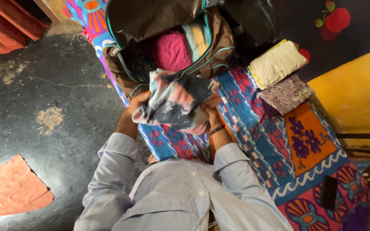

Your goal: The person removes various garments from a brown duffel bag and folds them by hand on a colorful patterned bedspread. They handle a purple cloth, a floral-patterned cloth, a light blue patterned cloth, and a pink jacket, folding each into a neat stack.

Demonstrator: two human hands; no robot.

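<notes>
Dark cracked floor is showing at one side, a bright patterned bedsheet spreading under everything. Near: both hands are gripping a bundled cloth held above the sheet, left hand clutching its edge, right hand clamping the other side. Cloth looks light, soft and floppy; best taken by the bunched folds. Beyond it an open brown bag is lying with a pink garment inside. Folded clothes are sitting beside the bag. A phone is lying on the sheet.

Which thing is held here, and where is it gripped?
Both hands, left hand and right hand, hold a bundled patterned cloth by its opposite sides.
</notes>
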